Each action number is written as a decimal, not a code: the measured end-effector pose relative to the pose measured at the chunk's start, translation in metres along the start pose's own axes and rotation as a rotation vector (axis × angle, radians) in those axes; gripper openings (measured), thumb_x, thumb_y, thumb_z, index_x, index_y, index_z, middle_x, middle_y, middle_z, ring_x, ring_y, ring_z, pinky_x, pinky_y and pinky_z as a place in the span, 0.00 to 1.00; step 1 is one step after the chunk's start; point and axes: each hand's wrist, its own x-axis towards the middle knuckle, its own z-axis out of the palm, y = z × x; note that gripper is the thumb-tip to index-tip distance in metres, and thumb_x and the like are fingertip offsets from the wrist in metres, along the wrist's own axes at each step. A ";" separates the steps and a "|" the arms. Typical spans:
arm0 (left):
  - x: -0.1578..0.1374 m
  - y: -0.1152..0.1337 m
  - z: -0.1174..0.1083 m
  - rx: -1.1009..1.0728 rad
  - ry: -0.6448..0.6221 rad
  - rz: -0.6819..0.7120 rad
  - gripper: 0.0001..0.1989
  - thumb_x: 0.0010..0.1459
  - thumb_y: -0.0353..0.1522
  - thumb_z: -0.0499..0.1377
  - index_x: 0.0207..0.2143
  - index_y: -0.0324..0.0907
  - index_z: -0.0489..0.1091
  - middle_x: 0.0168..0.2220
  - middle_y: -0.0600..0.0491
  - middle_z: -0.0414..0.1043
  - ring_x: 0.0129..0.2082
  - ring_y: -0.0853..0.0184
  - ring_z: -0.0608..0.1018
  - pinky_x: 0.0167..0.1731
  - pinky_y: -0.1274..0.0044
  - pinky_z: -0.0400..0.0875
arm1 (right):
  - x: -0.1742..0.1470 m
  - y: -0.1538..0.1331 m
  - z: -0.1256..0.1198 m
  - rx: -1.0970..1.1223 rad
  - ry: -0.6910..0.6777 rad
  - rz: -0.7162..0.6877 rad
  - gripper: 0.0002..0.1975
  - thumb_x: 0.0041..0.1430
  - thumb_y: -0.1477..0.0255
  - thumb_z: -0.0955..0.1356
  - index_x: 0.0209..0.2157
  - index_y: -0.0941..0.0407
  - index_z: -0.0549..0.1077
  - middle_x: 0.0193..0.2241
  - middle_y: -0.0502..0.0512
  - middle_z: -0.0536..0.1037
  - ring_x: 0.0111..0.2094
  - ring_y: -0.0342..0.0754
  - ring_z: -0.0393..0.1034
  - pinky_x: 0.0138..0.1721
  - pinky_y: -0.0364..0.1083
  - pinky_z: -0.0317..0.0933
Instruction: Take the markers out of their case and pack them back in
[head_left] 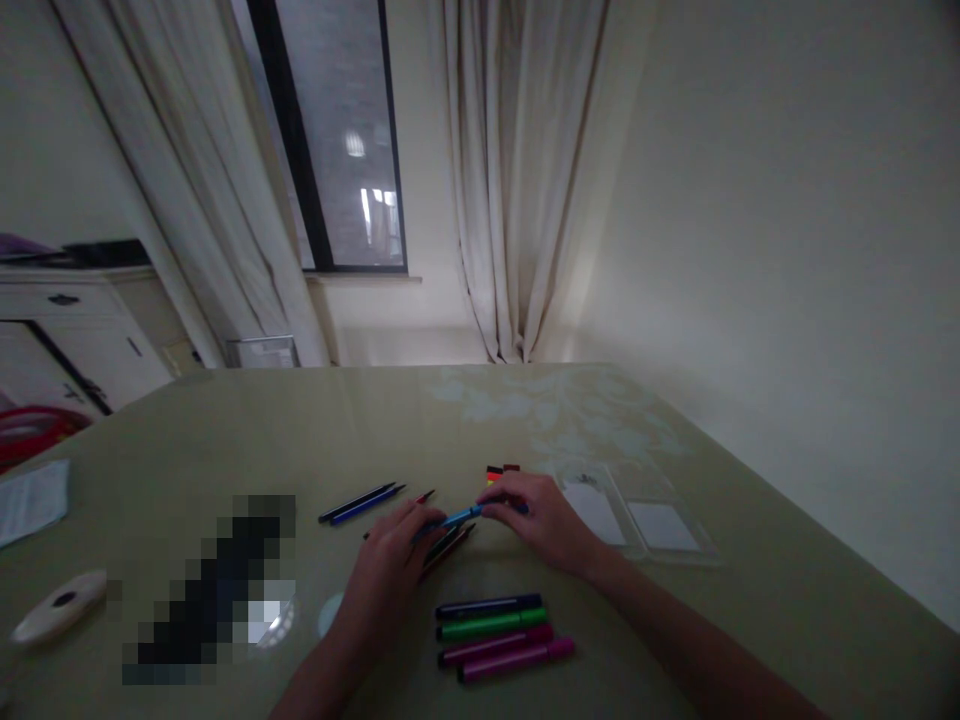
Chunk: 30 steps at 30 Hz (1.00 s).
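A blue marker pen point(461, 517) is held level between my two hands above the table. My left hand point(394, 550) grips its left end, the fingers closed. At the other end, my right hand point(544, 510) pinches it with thumb and fingers. Dark slim pens point(452, 548) lie just under and beside my left hand, partly hidden by it. Nearer me is a row of thick markers: a navy marker point(487, 606), a green marker point(491, 625), a magenta marker point(495, 646) and a pink marker point(517, 662). Behind my right hand, red and dark pen ends point(495, 472) peek out.
Left of my hands lie two slim pens point(361, 503), black and blue. A clear plastic case point(637, 545) with white inserts lies to the right. A white oval object point(60, 607), a paper sheet point(34, 500) and a pixelated dark patch point(217, 590) are on the left.
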 end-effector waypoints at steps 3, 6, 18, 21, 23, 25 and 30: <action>0.000 0.004 0.001 -0.060 0.036 0.025 0.09 0.65 0.37 0.58 0.40 0.48 0.78 0.41 0.52 0.81 0.43 0.59 0.81 0.45 0.71 0.73 | -0.001 -0.002 -0.001 0.034 0.018 0.023 0.05 0.62 0.68 0.74 0.36 0.54 0.84 0.28 0.51 0.81 0.31 0.46 0.72 0.33 0.43 0.61; 0.000 0.009 -0.001 -0.123 0.048 0.060 0.09 0.65 0.36 0.58 0.38 0.48 0.79 0.38 0.53 0.81 0.39 0.61 0.82 0.41 0.74 0.73 | -0.002 -0.002 -0.003 0.065 0.006 0.043 0.05 0.60 0.68 0.75 0.34 0.54 0.84 0.28 0.52 0.82 0.31 0.47 0.73 0.34 0.44 0.62; -0.016 0.041 0.006 -0.089 -0.277 0.078 0.04 0.62 0.34 0.62 0.37 0.46 0.77 0.37 0.52 0.78 0.40 0.61 0.78 0.44 0.71 0.69 | 0.007 0.043 -0.018 -0.234 0.140 0.136 0.10 0.67 0.70 0.68 0.39 0.57 0.82 0.37 0.58 0.81 0.39 0.51 0.74 0.42 0.48 0.66; -0.021 0.043 0.012 -0.082 -0.336 0.104 0.03 0.59 0.32 0.63 0.37 0.46 0.77 0.38 0.52 0.77 0.42 0.61 0.76 0.44 0.71 0.68 | 0.001 0.048 -0.010 -0.371 0.065 0.085 0.09 0.66 0.73 0.69 0.44 0.56 0.82 0.43 0.59 0.79 0.45 0.53 0.72 0.50 0.50 0.65; -0.022 0.042 0.013 -0.090 -0.348 0.112 0.03 0.57 0.31 0.65 0.36 0.46 0.76 0.39 0.52 0.76 0.43 0.61 0.76 0.46 0.71 0.68 | -0.002 0.048 -0.003 -0.446 0.029 0.057 0.11 0.65 0.74 0.70 0.48 0.54 0.81 0.46 0.59 0.77 0.49 0.54 0.70 0.53 0.51 0.64; -0.019 0.039 0.012 -0.092 -0.337 0.096 0.03 0.58 0.34 0.65 0.36 0.46 0.76 0.40 0.52 0.76 0.44 0.60 0.76 0.46 0.71 0.68 | -0.004 0.047 0.002 -0.497 0.004 0.042 0.13 0.63 0.75 0.72 0.49 0.54 0.80 0.48 0.59 0.76 0.51 0.55 0.69 0.55 0.52 0.63; -0.005 0.013 -0.002 0.090 -0.152 -0.089 0.12 0.68 0.37 0.54 0.37 0.44 0.76 0.41 0.48 0.76 0.44 0.58 0.77 0.46 0.68 0.69 | -0.004 0.044 0.007 -0.506 -0.011 0.060 0.04 0.62 0.75 0.73 0.39 0.56 0.79 0.46 0.58 0.76 0.49 0.54 0.70 0.52 0.51 0.64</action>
